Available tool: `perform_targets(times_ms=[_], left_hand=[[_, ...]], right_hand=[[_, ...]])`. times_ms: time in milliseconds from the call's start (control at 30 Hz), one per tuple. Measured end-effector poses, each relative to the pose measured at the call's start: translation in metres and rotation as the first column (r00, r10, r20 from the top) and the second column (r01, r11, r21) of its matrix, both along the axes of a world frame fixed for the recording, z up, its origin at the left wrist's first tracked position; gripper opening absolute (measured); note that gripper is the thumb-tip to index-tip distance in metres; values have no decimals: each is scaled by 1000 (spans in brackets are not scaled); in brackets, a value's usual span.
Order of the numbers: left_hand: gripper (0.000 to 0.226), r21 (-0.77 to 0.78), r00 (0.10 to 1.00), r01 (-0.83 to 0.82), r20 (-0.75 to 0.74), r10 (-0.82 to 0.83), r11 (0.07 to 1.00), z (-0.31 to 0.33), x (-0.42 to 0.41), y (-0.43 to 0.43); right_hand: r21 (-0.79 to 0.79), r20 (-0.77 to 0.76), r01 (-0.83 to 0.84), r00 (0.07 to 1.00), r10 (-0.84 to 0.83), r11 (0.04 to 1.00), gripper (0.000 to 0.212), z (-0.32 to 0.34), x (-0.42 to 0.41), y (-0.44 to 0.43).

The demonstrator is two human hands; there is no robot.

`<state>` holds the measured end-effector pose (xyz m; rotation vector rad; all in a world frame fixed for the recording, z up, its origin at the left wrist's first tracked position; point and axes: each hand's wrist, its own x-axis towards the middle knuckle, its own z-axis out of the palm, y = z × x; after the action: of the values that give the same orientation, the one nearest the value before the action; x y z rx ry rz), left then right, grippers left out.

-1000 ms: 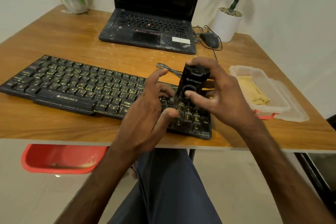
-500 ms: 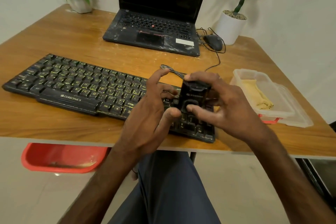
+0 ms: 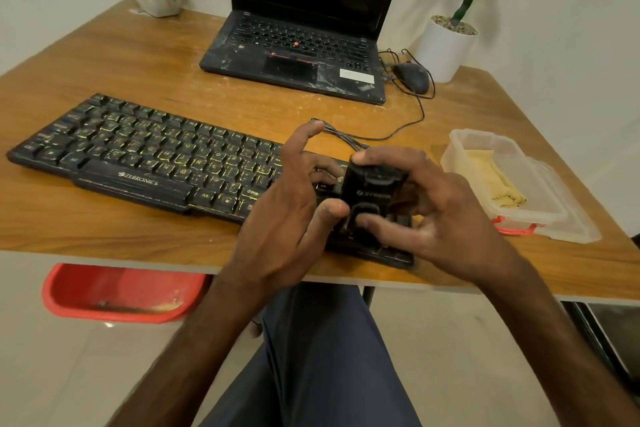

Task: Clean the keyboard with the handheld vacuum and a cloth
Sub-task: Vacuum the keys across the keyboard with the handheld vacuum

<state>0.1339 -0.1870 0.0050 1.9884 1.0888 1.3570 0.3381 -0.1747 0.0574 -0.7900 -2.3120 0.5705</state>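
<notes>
Boxy black vacuum [image 3: 372, 191] upright on the flat, yellow-lettered keyboard [image 3: 138, 163]; right hand [image 3: 446, 215] fingers grasping it, left hand [image 3: 287, 215] fingers relaxed, thumb touching it.

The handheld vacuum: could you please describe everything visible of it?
The small black plastic handheld vacuum is a boxy block with faint pale branding on its front and a rounded recess below. It stands roughly upright over the right end of the black backlit keyboard. The right hand grips it, forefinger over the top, thumb on the recess; the thumb of the left hand touches its lower left edge.
</notes>
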Motion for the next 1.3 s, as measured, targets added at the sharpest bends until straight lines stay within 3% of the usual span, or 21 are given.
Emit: perform_targets(times_ms=[167,300,400,600,833,1300], left_hand=[[92,0,1000,-10,-7,10,1000,1,0,0],[85,9,1000,-7,-9,8,1000,1,-1,0],[93,13,999,-14,-28,15,1000,-1,0,1],[88,27,999,-23,-49,24,999,0,0,0],[92,33,997,-25,-67,27,999,-2,0,1],[94,41,994,-42,-95,46,998,-1,-1,2]], right_hand=[[14,-38,234,972,-233,972,63,2,0,29],[-115,-94,109,988,-120,987,62,3,2,4],[-121,-73,9,997,-18,993,64,2,5,-15],[26,-1,211,977,-211,977,64,3,10,4],[66,67,73,995,-77,995,62,6,11,-20],[-137,22,91,996,-89,986,64,15,24,-14]])
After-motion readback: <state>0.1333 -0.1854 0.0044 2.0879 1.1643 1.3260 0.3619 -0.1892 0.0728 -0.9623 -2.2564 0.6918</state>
